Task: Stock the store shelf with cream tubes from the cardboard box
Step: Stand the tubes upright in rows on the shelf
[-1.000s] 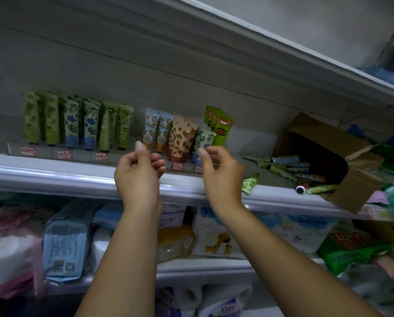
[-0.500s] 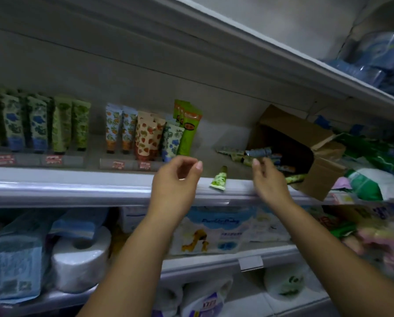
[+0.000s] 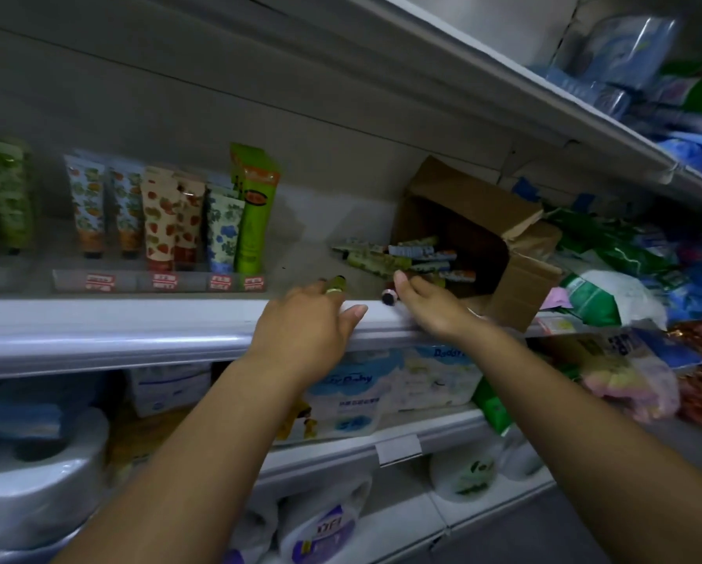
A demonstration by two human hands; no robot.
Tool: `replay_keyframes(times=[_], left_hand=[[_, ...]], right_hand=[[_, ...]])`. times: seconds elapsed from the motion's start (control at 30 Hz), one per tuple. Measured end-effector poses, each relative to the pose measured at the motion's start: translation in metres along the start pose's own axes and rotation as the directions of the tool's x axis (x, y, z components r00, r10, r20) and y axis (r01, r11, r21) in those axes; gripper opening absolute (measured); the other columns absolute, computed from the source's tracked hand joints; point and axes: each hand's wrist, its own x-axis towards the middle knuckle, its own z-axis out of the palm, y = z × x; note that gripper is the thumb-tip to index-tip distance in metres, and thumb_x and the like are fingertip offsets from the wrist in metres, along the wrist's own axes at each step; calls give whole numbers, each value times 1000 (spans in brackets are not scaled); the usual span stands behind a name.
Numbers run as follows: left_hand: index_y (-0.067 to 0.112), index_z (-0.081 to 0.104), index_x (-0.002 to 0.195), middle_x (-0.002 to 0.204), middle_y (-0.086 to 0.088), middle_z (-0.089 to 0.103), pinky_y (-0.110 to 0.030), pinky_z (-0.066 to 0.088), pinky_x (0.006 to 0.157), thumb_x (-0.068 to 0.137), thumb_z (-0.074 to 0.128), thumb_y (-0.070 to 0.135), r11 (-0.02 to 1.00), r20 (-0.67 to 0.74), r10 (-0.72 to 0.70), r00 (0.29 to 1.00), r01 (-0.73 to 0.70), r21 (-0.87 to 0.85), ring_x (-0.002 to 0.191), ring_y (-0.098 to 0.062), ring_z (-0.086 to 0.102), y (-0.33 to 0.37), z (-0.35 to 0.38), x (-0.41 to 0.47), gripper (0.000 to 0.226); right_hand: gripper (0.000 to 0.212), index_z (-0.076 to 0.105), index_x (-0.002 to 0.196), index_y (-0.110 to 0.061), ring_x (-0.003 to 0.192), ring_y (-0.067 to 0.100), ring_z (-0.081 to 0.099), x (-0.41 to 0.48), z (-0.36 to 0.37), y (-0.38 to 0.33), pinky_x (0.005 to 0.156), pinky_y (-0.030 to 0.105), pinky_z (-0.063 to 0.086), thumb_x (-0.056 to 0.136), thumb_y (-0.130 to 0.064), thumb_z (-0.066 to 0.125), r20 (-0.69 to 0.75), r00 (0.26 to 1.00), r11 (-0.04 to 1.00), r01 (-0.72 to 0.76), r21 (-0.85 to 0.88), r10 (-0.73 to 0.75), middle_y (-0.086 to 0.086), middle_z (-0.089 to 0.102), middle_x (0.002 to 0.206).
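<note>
Already standing tubes (image 3: 166,221) line the left; loose tubes (image 3: 406,258) lie by the cardboard box (image 3: 475,205). Left hand (image 3: 304,323) and right hand (image 3: 430,307) grips are unclear.

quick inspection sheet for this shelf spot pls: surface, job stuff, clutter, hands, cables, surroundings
surface: white shelf, price tags along its front rail.
job's things: cardboard box on its side, mouth open, loose tubes spilling out; standing tubes in a row to its left.
clutter: packets piled right of the box.
grippers: left hand over a green tube, right hand at a dark-capped tube; grip hidden on both.
cables: nothing seen.
surroundings: paper rolls and tissue packs on shelves below; wrapped goods above.
</note>
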Motion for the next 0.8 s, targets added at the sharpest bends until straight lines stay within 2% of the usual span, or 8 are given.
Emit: replay_keyframes(times=[0.13,0.23,0.33,0.4,0.5,0.6,0.7,0.8], left_hand=[[21,68,111,116,-7,65,-37,43,80,104,30,61,996,-55,-70,996,74,59,106,-29,58,-4,6,6,56],[19,69,100,101,-9,67,-35,37,71,105,36,56,993,-84,-92,992,98,66,95,-30,58,-3,2,12,51],[23,75,107,102,-10,71,-34,40,70,103,54,32,995,-153,-98,983,100,1,95,-32,62,-8,0,20,22],[26,77,106,102,-11,72,-34,42,69,98,61,19,992,-181,-121,976,111,-62,93,-34,64,-13,2,25,19],[24,77,112,108,-13,73,-38,52,76,94,69,20,982,-190,-155,969,130,-136,97,-36,66,-17,3,31,20],[19,70,127,118,-17,70,-41,52,88,92,75,25,962,-192,-194,962,147,-232,109,-37,64,-21,4,36,36],[15,69,127,118,-15,70,-41,54,93,87,81,23,917,-204,-262,943,178,-357,109,-34,65,-25,5,39,42],[14,66,127,115,-8,70,-31,50,92,86,82,25,817,-188,-376,907,229,-530,109,-28,64,-28,0,39,45]], right_hand=[[52,61,121,-11,112,32,57,16,-14,9,91,38,45,103,-53,35,-162,986,997,-28,68,39,15,62,125],[66,49,142,-20,126,41,48,32,-29,20,106,48,41,98,-65,30,-159,971,982,-185,-38,177,19,51,143],[78,12,159,-31,147,44,21,45,-25,21,121,51,20,94,-75,16,-69,956,955,-289,-69,285,12,18,165],[72,18,159,-15,150,41,14,44,-16,13,122,46,13,102,-59,22,-19,955,950,-297,-93,297,17,15,165],[63,39,149,-3,145,40,29,43,0,1,115,43,24,103,-44,28,-5,971,966,-239,-101,239,22,29,159],[74,37,152,-7,145,38,30,38,4,-14,118,44,24,101,-60,25,27,983,982,-181,-48,182,18,29,160],[69,35,153,-20,146,38,27,35,-5,-20,122,46,15,100,-63,31,19,996,995,-89,-38,90,12,30,161],[86,44,148,-35,139,32,41,35,-13,-16,117,47,32,77,-84,51,27,1000,998,-5,64,3,2,47,151]])
